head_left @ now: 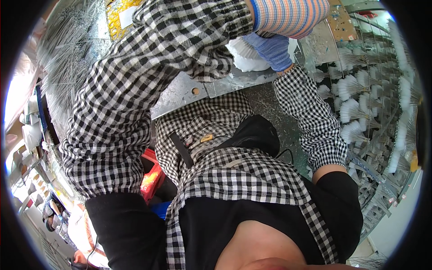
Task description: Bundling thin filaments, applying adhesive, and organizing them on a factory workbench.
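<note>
At far left, a dense heap of thin grey wire-like strands [63, 72] lies beside a bright yellow openwork lattice piece [118, 28], on which a small white card [128, 16] rests; whether the lattice forms a basket cannot be told. Lower down, beside the person's checked apron, a glossy red plastic object [153, 176] shows in part, with a bright blue piece [159, 210] below it; their contents, if any, are hidden.

At centre, a scuffed grey metal work surface [174, 93] carries the white, finely ridged, rounded mass [247, 57]. It sits just beside the right hand [272, 50], gloved in blue knit. That hand's fingers are largely covered; its opening, and any grip on the mass, cannot be determined.

The left hand [290, 18], in an orange-and-blue striped knit glove, crosses over the right. Its back faces the camera and its fingertips are concealed, so opening and hold cannot be determined.

At right, past a brown, paint-spotted board [342, 23], a tiered wire rack [370, 159] contains rows of grey-stemmed bundles with fanned white tufts [353, 110].
</note>
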A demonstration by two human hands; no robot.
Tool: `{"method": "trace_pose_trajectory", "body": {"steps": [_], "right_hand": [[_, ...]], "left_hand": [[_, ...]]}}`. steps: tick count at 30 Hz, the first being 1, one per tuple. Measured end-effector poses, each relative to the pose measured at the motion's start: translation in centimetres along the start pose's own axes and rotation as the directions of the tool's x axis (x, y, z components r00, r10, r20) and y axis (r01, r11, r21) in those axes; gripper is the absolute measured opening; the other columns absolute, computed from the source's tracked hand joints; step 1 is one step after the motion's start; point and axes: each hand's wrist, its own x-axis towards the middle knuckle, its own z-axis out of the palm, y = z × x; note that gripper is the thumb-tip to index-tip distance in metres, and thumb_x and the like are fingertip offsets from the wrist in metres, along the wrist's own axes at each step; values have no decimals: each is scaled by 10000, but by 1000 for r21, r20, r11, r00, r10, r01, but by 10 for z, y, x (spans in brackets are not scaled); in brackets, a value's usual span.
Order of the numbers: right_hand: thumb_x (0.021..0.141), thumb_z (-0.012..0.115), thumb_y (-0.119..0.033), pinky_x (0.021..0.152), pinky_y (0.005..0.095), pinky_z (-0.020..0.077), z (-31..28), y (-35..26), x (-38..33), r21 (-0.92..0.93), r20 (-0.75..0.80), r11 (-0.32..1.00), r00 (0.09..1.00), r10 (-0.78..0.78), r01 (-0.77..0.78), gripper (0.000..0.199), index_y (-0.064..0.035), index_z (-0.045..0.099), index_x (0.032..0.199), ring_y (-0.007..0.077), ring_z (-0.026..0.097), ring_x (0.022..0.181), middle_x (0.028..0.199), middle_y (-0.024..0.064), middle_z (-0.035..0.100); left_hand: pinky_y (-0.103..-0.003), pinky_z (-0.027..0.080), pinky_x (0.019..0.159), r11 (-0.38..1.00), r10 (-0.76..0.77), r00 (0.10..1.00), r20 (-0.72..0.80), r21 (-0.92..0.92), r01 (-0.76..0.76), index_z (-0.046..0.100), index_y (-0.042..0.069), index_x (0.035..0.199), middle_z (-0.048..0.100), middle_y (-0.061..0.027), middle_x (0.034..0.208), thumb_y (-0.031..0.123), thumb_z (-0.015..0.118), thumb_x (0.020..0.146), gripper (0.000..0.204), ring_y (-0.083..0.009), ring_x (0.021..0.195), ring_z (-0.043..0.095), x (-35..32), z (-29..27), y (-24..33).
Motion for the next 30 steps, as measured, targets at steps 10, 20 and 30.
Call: {"method": "trace_pose_trajectory", "body": {"steps": [10,20,30], "right_hand": [[750,827,-465,728,348,560,0,-15,-1,23,-41,997,997,-68,69,473,-125,727,1063,215,690,830,876,32,720],[879,696,-448,1016,509,440,1,-1,3,-491,-64,789,888,-455,369,601,-119,534,1356,348,559,1201,1339,125,566],[873,694,-436,1021,493,445,8,-101,19,238,157,887,886,-436,395,609,-116,526,1363,339,572,1178,1344,133,563]], "left_hand": [[-446,555,593,1000,25,1000,-12,-6,-25,750,23,727,683,-191,681,124,698,682,123,-349,669,698,-4,7,-9],[-363,529,850,982,120,640,-759,-4,-189,558,42,1237,653,-161,1006,134,714,721,546,-289,944,657,-11,33,-8],[-409,511,948,887,-430,722,-542,-402,227,679,77,1147,689,-168,1155,274,866,646,570,-339,1104,645,-111,71,0]]}}
